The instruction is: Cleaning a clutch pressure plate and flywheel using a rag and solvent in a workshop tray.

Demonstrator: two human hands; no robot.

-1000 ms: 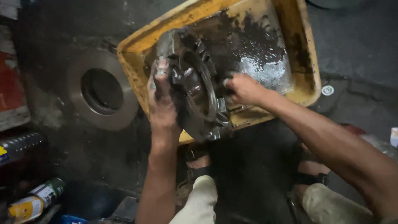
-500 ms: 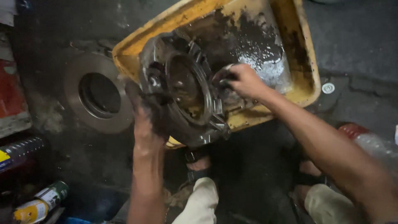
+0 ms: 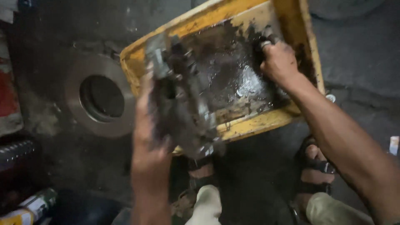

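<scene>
Grease coats the round metal clutch part that the left hand grips at frame centre over the yellow tray, while the right hand clasps a small dark piece inside the tray, upper right.

Tray: yellow, rim scuffed and streaked with dark grime; its floor is coated black-brown, with a wet patch shining white near the middle.

Metal part: dark grey to black all over, greasy, with a few dull silver glints on bolts and edges.

Disc: dull grey-silver ring, black centre hole, rusty brown tinge at the outer edge.

Ground: dark grey, blotched with black stains.

Left hand and right hand: smeared with black grease.

Sandals: black straps.

Trousers: pale beige.

Can, lower left: yellow and white with a green band.

Object at left edge: red with white.
</scene>
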